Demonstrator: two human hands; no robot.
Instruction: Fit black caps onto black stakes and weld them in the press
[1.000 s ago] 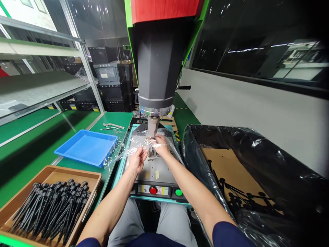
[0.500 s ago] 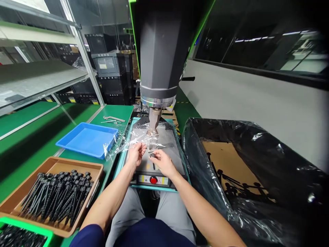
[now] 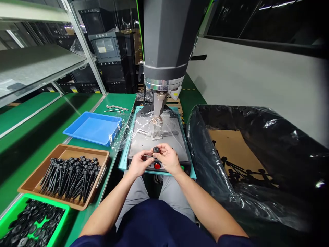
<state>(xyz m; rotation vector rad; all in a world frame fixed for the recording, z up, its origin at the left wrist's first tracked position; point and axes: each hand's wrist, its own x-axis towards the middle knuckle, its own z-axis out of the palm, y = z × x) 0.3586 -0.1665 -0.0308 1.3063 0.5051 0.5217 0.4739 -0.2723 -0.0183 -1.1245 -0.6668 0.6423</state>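
My left hand (image 3: 138,162) and my right hand (image 3: 167,158) meet in front of the press machine's base plate (image 3: 144,144), just above its red button (image 3: 157,166). Together they pinch a small black part with a round head (image 3: 155,149); its stem is hidden between my fingers. Both hands are closed around it. Behind them, the metal horn (image 3: 159,103) of the grey press head (image 3: 168,37) hangs over a fixture (image 3: 155,128) covered by clear plastic film (image 3: 123,132).
A brown tray of several black stemmed parts (image 3: 69,176) and a green bin of black round pieces (image 3: 28,223) lie at my left. Beyond them sits a blue tray (image 3: 94,127). A big carton lined with black plastic (image 3: 246,161) stands at my right, with black parts inside.
My hands have drawn back from the fixture under the horn toward me, bringing the small black part; the left hand let go of the film and joined the right on the part.
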